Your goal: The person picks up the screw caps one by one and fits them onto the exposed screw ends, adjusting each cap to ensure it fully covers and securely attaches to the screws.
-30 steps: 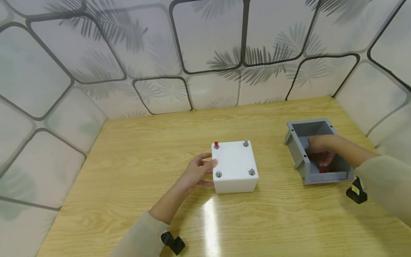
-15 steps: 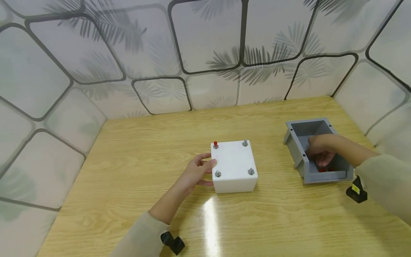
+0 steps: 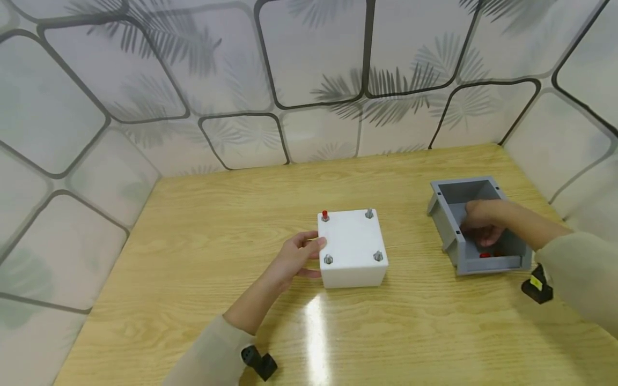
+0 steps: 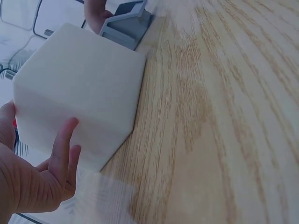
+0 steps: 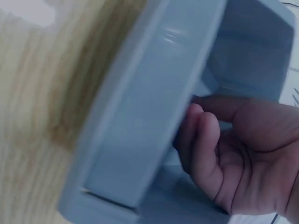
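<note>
1. movement: over the last second, the right hand has shifted only slightly inside the gray bin. the left hand and the white block keep their places.
2. location: the block sits near the middle of the desk, well in from its far edge. the bin stands by the desk's right edge, nearer the far right corner.
3. left wrist view: this shows the block's smooth side faces, mostly hidden from the head. a fingertip touches one face; the fingers are spread, with the thumb on the block's edge.
4. right wrist view: the right fingers are curled in close behind the bin's low front wall, thumb toward the fingertips. whether they pinch anything cannot be told.
5. head view: a red piece lies in the bin just behind the front wall; the right wrist view does not show it.
6. materials: the desk has a yellowish wood grain with a bright glare streak near the left forearm. the bin looks like plastic, open-topped, with small dark slots in its rim.
7. block condition: white, box-shaped, plain-surfaced. metal bolts stand at its top corners; the far left one carries a red cap.
</note>
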